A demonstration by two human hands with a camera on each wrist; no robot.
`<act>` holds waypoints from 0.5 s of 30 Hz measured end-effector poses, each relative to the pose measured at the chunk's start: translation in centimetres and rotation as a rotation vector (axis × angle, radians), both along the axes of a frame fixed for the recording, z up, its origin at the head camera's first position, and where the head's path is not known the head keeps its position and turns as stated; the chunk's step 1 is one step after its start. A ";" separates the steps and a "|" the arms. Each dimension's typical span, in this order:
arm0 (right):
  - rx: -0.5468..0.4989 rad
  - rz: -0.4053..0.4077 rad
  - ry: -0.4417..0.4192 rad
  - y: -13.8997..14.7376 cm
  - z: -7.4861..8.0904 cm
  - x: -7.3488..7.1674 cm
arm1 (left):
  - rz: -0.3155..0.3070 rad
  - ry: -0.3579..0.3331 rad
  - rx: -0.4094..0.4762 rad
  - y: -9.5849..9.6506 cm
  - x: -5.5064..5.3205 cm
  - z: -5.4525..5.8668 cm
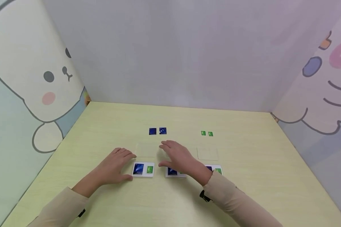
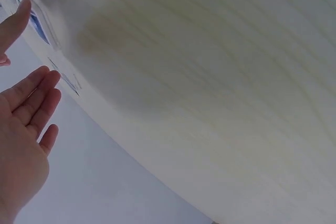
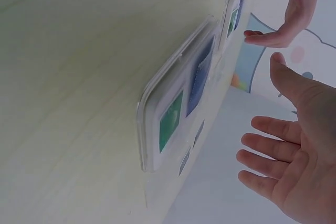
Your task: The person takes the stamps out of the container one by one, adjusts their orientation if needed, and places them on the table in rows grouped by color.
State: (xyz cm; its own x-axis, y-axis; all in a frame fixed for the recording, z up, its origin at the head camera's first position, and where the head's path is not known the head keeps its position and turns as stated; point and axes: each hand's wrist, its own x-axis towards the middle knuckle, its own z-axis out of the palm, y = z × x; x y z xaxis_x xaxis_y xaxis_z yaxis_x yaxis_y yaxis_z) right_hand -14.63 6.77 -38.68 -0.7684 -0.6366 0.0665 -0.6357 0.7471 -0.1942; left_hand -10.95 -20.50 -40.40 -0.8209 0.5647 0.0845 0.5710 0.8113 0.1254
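My left hand (image 1: 115, 167) is beside the left white case (image 1: 145, 170), thumb and fingertips at its left edge, fingers loosely extended. A blue stamp-like picture (image 1: 138, 169) and a smaller green one (image 1: 150, 169) lie in that case. My right hand (image 1: 177, 157) hovers over the middle white case (image 1: 175, 176), partly covering it, with fingers spread and nothing in them. In the right wrist view, the right palm (image 3: 315, 166) is bare and a case (image 3: 152, 150) shows its green and blue pictures. The right white case (image 1: 219, 166) is partly hidden by the right forearm.
Behind the cases lie a clear plate (image 1: 146, 150) at left, another clear plate (image 1: 207, 154) at right, and one partly behind the right hand. Farther back are two blue pictures (image 1: 152, 131) and two small green ones (image 1: 203, 133). Curtains with cartoon figures surround the table (image 1: 116, 116).
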 end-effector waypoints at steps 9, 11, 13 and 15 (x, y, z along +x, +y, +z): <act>0.015 0.029 -0.002 -0.6 -0.1 -0.3 | -0.001 -0.019 -0.002 0.1 -0.1 0.0; 0.018 0.032 -0.006 -0.7 -0.1 -0.4 | 0.000 -0.028 -0.007 0.2 -0.1 0.0; 0.023 0.035 -0.007 -0.8 -0.1 -0.5 | 0.002 -0.039 -0.008 0.3 -0.2 0.0; 0.028 0.038 -0.009 -0.9 0.0 -0.4 | 0.005 -0.045 -0.010 0.3 -0.2 0.0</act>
